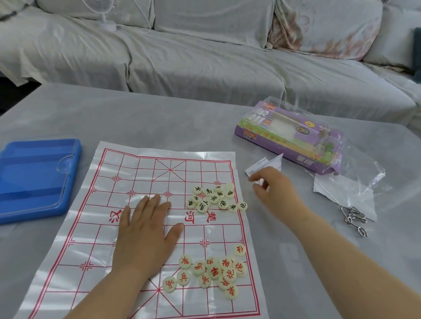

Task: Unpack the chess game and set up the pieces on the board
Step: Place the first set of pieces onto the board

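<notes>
A glossy white board sheet (pixel 89 246) with a red grid lies flat on the table. My left hand (pixel 144 231) rests palm down on its middle, fingers straight. A heap of cream discs with black characters (pixel 214 199) sits at the sheet's right edge near the middle line. A second heap with red characters (pixel 214 271) lies nearer to me. My right hand (pixel 270 187) hovers just right of the sheet beside the black heap, fingers loosely curled with nothing in them. The purple game box (pixel 289 137) lies at the far right.
A blue plastic lidded case (pixel 28 180) lies left of the sheet. A folded white paper slip (pixel 266 166) lies by the box. A torn clear bag (pixel 347 188) and metal wire puzzle rings (pixel 354 219) are at the right. A covered sofa (pixel 194 46) stands behind the table.
</notes>
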Action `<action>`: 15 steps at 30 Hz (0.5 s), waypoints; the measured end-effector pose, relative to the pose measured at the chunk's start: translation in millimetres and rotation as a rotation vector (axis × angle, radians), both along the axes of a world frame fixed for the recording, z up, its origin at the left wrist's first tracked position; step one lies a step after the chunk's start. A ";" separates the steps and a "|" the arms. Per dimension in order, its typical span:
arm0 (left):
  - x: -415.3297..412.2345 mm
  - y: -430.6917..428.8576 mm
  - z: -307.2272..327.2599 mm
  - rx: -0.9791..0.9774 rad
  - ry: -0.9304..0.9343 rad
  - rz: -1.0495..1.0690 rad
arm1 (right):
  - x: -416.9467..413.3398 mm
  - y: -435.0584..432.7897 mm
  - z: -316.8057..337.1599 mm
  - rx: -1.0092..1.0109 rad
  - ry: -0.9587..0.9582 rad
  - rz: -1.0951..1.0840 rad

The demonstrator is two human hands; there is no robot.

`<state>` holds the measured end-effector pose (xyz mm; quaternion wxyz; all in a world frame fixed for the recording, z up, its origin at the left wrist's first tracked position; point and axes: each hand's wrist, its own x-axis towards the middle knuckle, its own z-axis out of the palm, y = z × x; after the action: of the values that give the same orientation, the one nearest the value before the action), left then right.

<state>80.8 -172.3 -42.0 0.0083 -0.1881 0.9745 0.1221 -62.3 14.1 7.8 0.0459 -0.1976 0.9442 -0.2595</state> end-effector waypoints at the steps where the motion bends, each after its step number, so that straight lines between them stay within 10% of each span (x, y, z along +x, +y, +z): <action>1: -0.2 0.3 0.4 -0.001 -0.004 0.001 | -2.8 11.2 -2.3 -0.003 0.022 -0.043; 15: -1.1 2.1 2.8 -0.005 -0.033 0.012 | -28.2 37.2 -20.2 0.303 -0.044 -0.136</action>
<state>79.7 -170.2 -39.2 0.0233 -0.1962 0.9734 0.1164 -90.4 51.2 -12.4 0.0783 -0.1185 0.9825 -0.1209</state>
